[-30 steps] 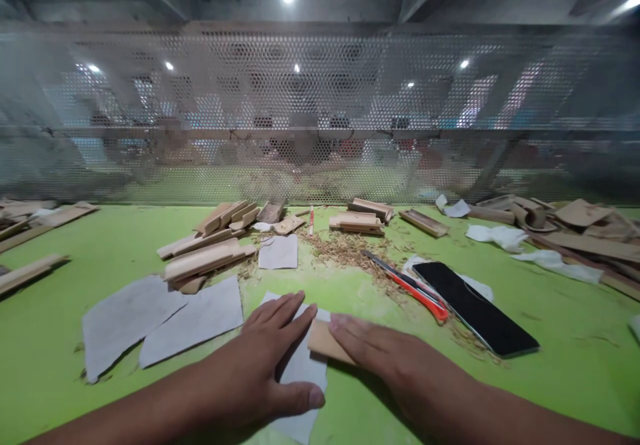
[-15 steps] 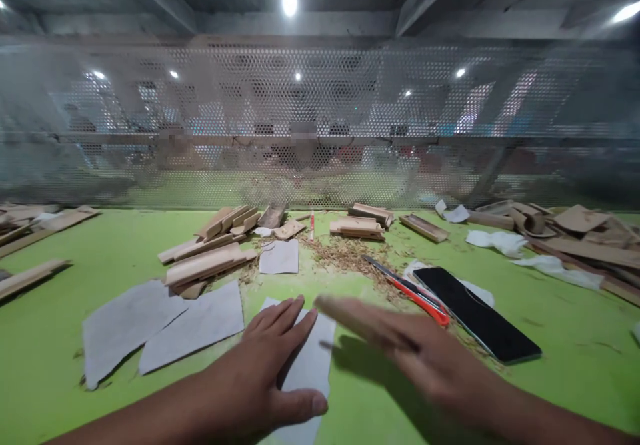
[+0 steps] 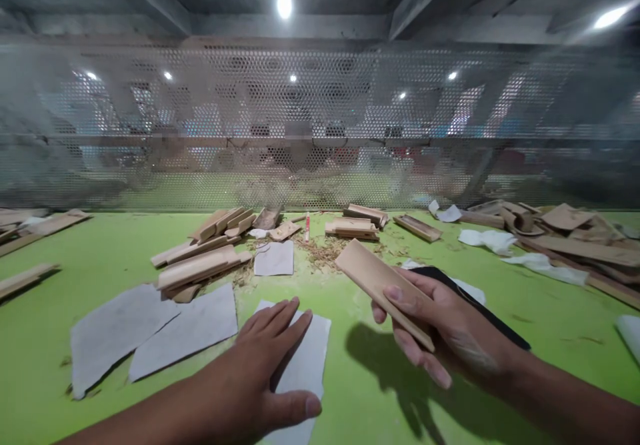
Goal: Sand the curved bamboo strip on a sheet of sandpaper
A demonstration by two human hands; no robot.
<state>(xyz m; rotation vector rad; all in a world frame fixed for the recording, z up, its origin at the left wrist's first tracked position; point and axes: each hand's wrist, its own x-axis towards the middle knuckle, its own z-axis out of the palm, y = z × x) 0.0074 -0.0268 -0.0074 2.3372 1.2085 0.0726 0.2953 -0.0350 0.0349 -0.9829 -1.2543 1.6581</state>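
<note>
My left hand (image 3: 275, 358) lies flat with its fingers spread on a sheet of white paper (image 3: 306, 358), pressing it to the green tabletop. Raised over the table on the other side, my right hand (image 3: 435, 315) grips a pale, flat-looking bamboo piece (image 3: 383, 285), thumb on top and fingers beneath. The piece tilts with its far end up and to the left, and its shadow falls on the table below. Behind the right hand, a black phone (image 3: 500, 325) is partly covered. The red-handled knife that lay by it is hidden behind the hand and the piece.
Split bamboo pieces (image 3: 200, 266) are stacked at the left, with more (image 3: 353, 227) at the back. Torn paper sheets (image 3: 185, 331) lie left of my hand. Shavings (image 3: 320, 253) litter the middle. A bamboo heap (image 3: 575, 231) fills the right, before a perforated screen (image 3: 300, 138).
My right hand has turned over and drawn slightly right, showing the broad face of the bamboo piece, which was edge-on and blurred. My left hand stays on the paper.
</note>
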